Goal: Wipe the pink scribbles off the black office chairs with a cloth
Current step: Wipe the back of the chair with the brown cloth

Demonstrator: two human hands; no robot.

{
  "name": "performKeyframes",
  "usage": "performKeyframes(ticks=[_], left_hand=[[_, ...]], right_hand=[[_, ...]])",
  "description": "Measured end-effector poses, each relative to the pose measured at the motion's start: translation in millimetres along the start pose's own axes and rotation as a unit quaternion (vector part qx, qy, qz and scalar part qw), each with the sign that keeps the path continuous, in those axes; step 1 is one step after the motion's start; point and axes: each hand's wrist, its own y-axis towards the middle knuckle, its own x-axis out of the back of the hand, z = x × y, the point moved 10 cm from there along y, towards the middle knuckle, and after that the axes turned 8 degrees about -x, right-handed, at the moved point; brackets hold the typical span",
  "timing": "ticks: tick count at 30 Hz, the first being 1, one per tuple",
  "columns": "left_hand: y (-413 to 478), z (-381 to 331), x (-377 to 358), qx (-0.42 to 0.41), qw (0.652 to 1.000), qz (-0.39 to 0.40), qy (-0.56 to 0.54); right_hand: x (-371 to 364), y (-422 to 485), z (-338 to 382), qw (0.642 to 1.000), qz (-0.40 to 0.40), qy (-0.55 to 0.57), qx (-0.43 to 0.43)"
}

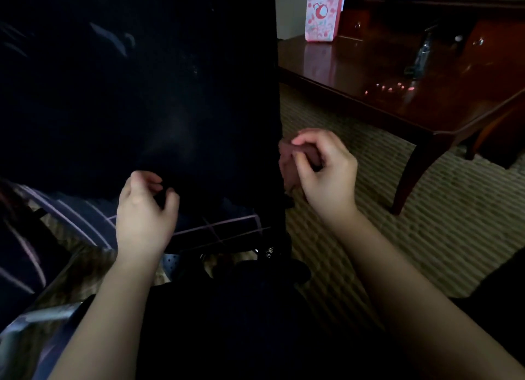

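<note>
A black office chair back (147, 90) fills the left and middle of the head view, dark and close to me. Faint pale smudges show on its upper part; no clear pink scribbles are visible on it. My right hand (324, 169) is at the chair's right edge, shut on a bunched brownish cloth (288, 164) that touches that edge. At the lower rim of the chair back, my left hand (145, 206) pinches the dark material between curled fingers.
A dark polished wooden table (397, 76) stands to the right, with a pink patterned paper bag (324, 13) and small pink marks (389, 87) on its top. Its leg (412, 172) reaches the woven carpet (426, 237). Plaid fabric (85, 218) lies lower left.
</note>
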Motion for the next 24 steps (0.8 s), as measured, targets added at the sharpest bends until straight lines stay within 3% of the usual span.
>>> performKeyframes(ticks=[3, 6, 8, 14, 16, 19, 24], left_hand=[[-0.4, -3.4, 0.0, -0.006, 1.0, 0.004, -0.002], [-1.8, -6.9, -3.5, -0.028, 0.999, 0.019, 0.003], [-2.8, -10.6, -5.9, -0.044, 0.999, 0.029, 0.002], [-3.2, -12.1, -9.1, -0.048, 0.998, 0.049, -0.002], [-4.0, -13.5, -9.7, -0.052, 0.997, 0.053, -0.007], [-6.3, -16.5, -13.1, -0.062, 0.995, 0.07, -0.015], [-13.1, -25.5, -25.0, -0.102, 0.987, 0.12, -0.015]], right_hand=[[-20.1, -28.4, -18.8, 0.998, 0.046, -0.053, 0.004], [-43.4, -78.8, -80.4, 0.977, 0.161, -0.119, -0.07], [-41.0, -90.8, -91.9, 0.971, 0.18, -0.126, -0.089], [-9.0, -27.2, 17.6, 0.995, -0.014, -0.074, 0.06], [-12.6, -18.7, 39.9, 0.992, -0.027, -0.065, 0.108], [-44.6, -46.0, 19.4, 0.984, 0.045, -0.121, 0.126], [-80.7, -115.2, -60.7, 0.959, 0.188, -0.208, 0.049]])
